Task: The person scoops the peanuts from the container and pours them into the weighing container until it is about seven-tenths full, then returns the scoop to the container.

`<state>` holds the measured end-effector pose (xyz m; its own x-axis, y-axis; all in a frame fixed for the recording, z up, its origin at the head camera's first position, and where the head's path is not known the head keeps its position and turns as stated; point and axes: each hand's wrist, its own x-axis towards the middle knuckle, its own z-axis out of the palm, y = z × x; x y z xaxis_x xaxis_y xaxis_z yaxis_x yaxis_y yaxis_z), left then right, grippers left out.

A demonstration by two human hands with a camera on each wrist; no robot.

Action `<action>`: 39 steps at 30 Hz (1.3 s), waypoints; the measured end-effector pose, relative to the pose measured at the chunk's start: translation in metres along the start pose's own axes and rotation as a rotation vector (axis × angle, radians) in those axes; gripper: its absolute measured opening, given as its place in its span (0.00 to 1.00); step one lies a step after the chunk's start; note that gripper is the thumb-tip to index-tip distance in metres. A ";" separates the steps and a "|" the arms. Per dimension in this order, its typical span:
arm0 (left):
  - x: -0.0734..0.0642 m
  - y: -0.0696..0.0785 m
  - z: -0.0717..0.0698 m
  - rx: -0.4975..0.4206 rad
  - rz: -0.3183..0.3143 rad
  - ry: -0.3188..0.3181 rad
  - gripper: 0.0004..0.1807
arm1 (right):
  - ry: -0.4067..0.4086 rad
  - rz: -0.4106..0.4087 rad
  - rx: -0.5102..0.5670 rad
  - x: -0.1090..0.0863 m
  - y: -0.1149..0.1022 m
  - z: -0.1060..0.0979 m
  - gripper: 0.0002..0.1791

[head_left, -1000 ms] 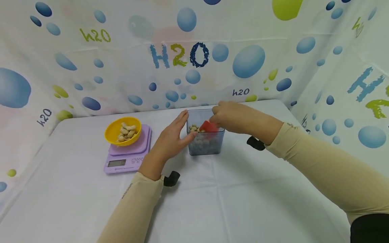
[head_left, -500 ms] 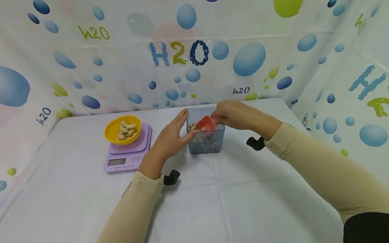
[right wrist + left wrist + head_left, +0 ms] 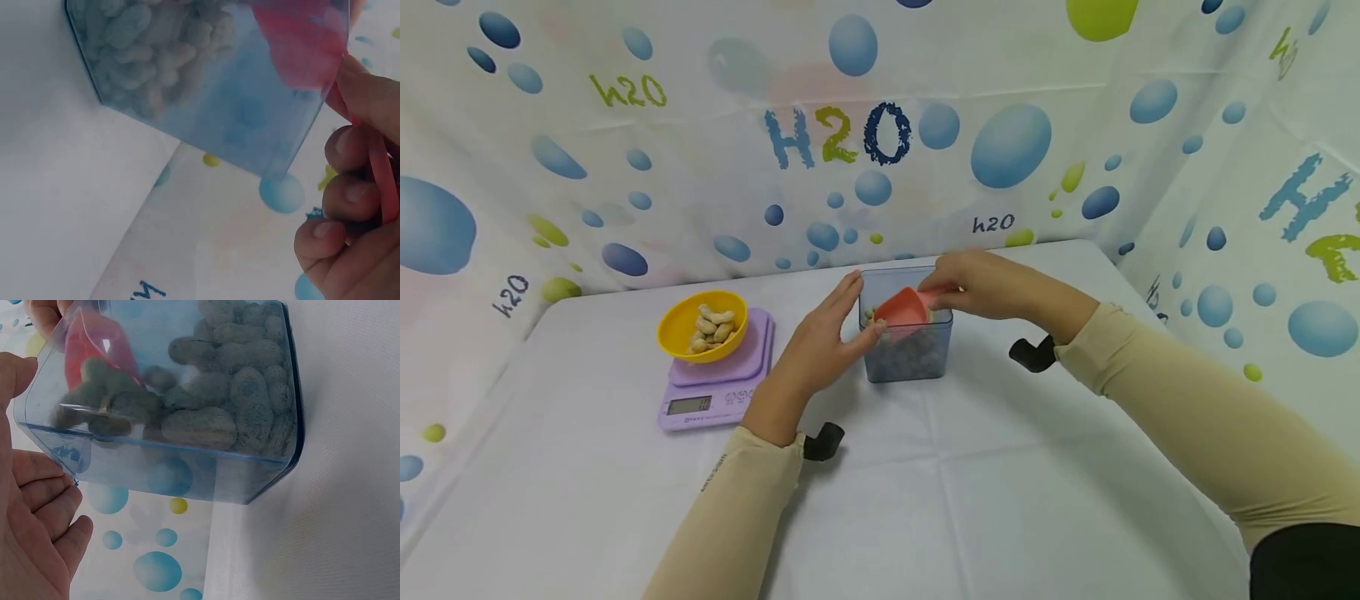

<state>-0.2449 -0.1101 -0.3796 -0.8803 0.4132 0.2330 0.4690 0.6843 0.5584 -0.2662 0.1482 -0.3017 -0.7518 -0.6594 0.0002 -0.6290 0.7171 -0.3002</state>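
A clear bluish plastic container (image 3: 906, 358) stands on the table with unshelled peanuts (image 3: 199, 427) inside. My left hand (image 3: 820, 342) holds it at the left side, thumb at the front rim and fingers along the side wall. My right hand (image 3: 981, 285) grips the handle of a red scoop (image 3: 903, 307) at the container's right rim. The scoop's bowl sits inside the opening, tilted. Through the wall in the left wrist view, several peanuts show right at the scoop. In the right wrist view, fingers curl round the pink handle (image 3: 382, 172).
To the left, a purple kitchen scale (image 3: 722, 404) bears a yellow bowl (image 3: 672, 321) with several peanuts (image 3: 711, 327) in it. A white cloth covers the table (image 3: 880, 517). Behind it hangs a white curtain (image 3: 685, 200) printed with blue drops.
The red scoop has risen among the peanuts and tipped, its bowl now showing more fully near the container's top. My left hand stays at the container's side.
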 end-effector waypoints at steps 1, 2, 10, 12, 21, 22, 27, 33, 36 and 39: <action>0.000 0.000 0.000 0.001 0.001 0.003 0.44 | 0.000 0.000 -0.001 0.001 -0.001 0.003 0.17; -0.001 0.000 0.000 -0.001 0.007 0.006 0.44 | 0.002 -0.011 -0.010 0.003 -0.004 0.006 0.17; -0.002 0.001 0.000 -0.004 0.009 0.021 0.45 | 0.018 -0.022 -0.027 0.012 -0.013 0.016 0.14; -0.001 0.001 0.000 -0.005 0.004 0.019 0.45 | 0.005 0.012 0.011 0.011 -0.011 0.015 0.16; 0.000 0.000 -0.001 0.003 -0.004 0.000 0.42 | 0.041 0.119 0.156 0.004 -0.005 0.015 0.18; 0.000 0.000 -0.001 0.003 -0.005 -0.002 0.42 | 0.058 0.123 0.160 0.003 -0.004 0.016 0.18; -0.001 0.001 -0.001 -0.004 -0.006 -0.013 0.45 | 0.141 0.146 0.212 -0.002 0.002 0.022 0.18; -0.001 0.002 -0.001 -0.011 -0.004 -0.011 0.45 | 0.196 0.168 0.279 -0.010 0.012 0.025 0.20; -0.002 0.002 -0.001 -0.013 -0.003 -0.010 0.45 | 0.223 0.172 0.286 -0.014 0.016 0.025 0.21; -0.002 0.002 -0.002 -0.015 -0.002 -0.012 0.44 | 0.239 0.171 0.289 -0.017 0.019 0.025 0.22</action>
<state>-0.2422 -0.1110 -0.3777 -0.8801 0.4193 0.2227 0.4664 0.6757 0.5709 -0.2609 0.1675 -0.3316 -0.8868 -0.4407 0.1389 -0.4354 0.6964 -0.5706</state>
